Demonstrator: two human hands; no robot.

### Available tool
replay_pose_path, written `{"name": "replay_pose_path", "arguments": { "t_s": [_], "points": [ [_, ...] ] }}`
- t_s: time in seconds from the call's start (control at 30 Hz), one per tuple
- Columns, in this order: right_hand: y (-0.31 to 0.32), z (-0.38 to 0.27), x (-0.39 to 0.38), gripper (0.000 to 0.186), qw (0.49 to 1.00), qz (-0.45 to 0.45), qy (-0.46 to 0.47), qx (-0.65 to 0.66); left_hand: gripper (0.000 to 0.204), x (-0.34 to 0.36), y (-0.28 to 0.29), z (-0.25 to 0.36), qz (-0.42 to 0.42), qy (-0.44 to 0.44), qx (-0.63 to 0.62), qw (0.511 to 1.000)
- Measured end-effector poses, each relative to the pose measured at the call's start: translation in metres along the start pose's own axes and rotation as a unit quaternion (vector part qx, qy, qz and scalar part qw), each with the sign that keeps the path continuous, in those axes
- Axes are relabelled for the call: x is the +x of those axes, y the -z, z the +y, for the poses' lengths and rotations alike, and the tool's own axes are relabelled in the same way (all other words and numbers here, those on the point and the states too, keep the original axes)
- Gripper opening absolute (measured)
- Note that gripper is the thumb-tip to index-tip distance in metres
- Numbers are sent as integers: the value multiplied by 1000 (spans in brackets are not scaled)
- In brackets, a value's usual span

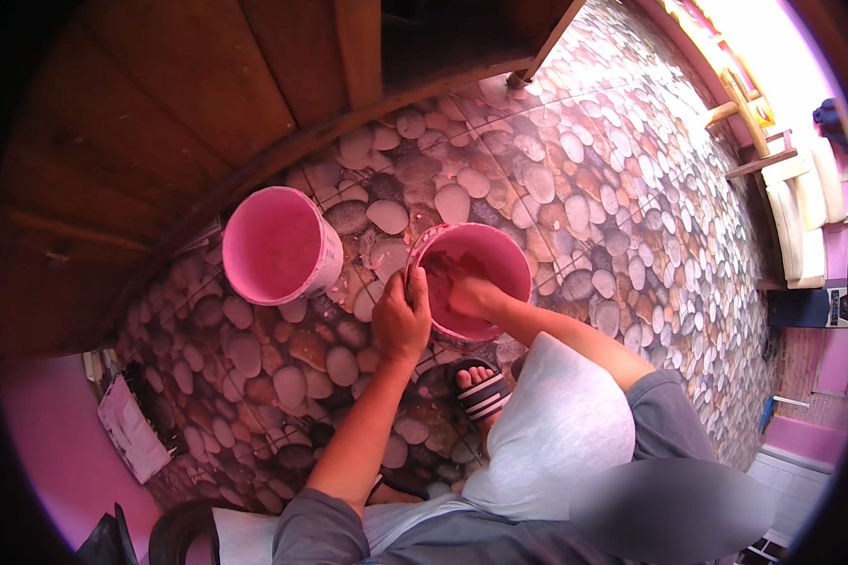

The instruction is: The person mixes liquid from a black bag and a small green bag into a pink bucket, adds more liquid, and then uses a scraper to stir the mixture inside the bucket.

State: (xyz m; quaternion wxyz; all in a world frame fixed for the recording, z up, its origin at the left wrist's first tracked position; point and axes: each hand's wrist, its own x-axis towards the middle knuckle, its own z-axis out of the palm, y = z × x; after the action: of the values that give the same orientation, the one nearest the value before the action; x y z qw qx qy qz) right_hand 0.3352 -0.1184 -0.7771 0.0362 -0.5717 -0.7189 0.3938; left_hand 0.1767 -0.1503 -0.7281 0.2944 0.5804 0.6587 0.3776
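A pink-looking bucket [504, 259] stands on the floor in front of me. My left hand [403, 318] is closed on its near-left rim, thumb along the edge. My right hand [473, 296] reaches down inside the same bucket, with the forearm crossing its near-right rim. Its fingers are hard to make out against a reddish, uneven mass [454, 264] in the bucket, so I cannot tell whether they hold anything. To the left stands a second bucket [278, 243], pink inside with a whitish outer wall, apart from both hands.
Brown wooden furniture [188, 104] rises along the far left, close behind the second bucket. The floor [584, 198] has a pebble pattern. My sandalled foot [481, 388] is just below the bucket. Cream cushioned seating [801, 221] lies at the far right.
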Motion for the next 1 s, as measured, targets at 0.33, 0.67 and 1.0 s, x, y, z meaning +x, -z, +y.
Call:
{"name": "replay_pose_path", "arguments": {
  "t_s": [0.33, 0.67, 1.0],
  "points": [
    [38, -56, -16, 51, 973, -23, -81, -217, 39, 1, 0, -1, -13, -11, 34, 999],
    [4, 7, -23, 29, 991, -46, -19, -123, 34, -9, -9, 17, 2, 31, 13, 999],
    [-37, 61, -10, 49, 932, -115, 167, -302, 48, -3, -9, 2, -53, -35, -143, 988]
  ]
}}
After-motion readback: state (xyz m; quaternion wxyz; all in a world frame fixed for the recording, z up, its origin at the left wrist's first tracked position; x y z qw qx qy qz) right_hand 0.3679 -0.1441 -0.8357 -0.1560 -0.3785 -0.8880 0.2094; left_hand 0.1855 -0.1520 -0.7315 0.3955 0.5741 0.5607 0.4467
